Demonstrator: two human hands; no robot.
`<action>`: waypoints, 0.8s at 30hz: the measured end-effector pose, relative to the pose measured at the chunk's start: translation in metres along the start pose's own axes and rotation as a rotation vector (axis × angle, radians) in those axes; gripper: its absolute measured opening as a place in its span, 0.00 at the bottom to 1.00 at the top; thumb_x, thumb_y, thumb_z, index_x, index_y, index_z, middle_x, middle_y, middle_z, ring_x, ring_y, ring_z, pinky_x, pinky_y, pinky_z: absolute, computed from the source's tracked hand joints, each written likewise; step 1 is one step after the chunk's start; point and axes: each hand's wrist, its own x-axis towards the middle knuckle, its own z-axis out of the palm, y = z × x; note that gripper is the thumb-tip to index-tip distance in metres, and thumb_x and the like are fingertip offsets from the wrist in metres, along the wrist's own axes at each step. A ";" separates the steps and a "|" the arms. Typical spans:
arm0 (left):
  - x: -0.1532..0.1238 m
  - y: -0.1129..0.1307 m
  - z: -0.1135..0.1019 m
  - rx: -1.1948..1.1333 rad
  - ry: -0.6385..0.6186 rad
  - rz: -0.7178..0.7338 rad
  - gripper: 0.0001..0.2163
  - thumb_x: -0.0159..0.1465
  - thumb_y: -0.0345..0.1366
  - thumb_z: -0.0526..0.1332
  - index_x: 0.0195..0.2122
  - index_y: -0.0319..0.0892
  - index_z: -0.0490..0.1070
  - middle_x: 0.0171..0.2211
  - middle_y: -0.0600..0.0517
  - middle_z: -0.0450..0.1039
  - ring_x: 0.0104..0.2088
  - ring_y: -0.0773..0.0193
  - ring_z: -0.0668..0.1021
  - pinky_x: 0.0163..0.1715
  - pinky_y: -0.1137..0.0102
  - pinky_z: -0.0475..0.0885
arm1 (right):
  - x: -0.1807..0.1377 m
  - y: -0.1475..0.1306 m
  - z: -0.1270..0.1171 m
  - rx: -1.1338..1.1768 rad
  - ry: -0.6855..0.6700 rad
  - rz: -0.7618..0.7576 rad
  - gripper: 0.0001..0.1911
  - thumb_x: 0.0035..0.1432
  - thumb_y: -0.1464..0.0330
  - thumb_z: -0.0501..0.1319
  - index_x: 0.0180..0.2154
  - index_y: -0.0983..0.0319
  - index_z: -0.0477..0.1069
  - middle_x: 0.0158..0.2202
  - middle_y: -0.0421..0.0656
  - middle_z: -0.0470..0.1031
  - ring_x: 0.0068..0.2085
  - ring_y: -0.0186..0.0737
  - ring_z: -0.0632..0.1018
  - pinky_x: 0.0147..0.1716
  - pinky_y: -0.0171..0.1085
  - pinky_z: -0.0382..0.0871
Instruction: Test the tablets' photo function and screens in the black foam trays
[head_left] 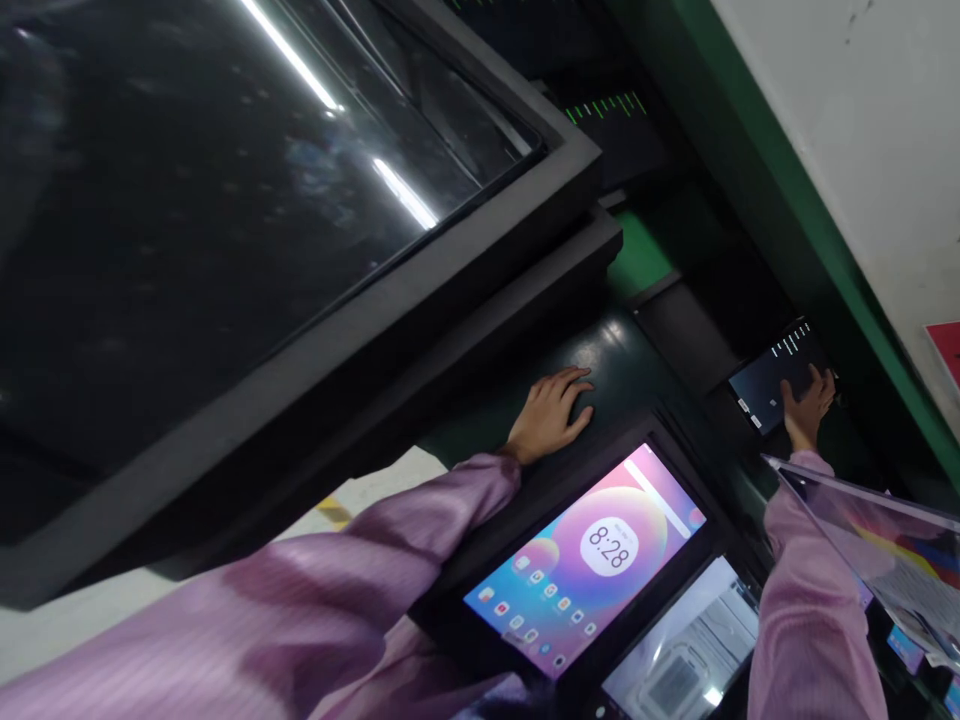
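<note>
My left hand point(551, 412) lies flat with fingers stretched out on the dark green bench top point(622, 360), just beyond a lit tablet point(589, 560) whose screen reads 8:28. My right hand point(806, 405) reaches far right and grips the near edge of a dark tablet point(769, 385) with small white text on its screen. Both arms wear pink striped sleeves. The lit tablet sits in a black holder point(450, 610).
A large black-framed glass panel point(225, 230) slopes over the left and top. A clear plastic sheet point(870, 530) juts in at right over coloured items. A white-screened device point(690, 650) lies below the lit tablet. A white wall with green edging point(825, 220) runs along the right.
</note>
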 end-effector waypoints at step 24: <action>-0.003 -0.001 0.001 0.065 0.007 0.046 0.17 0.72 0.46 0.56 0.55 0.44 0.75 0.66 0.38 0.72 0.69 0.39 0.71 0.67 0.43 0.64 | -0.037 0.040 0.006 0.078 0.081 0.306 0.65 0.46 0.48 0.76 0.75 0.61 0.44 0.78 0.66 0.44 0.77 0.73 0.49 0.74 0.69 0.41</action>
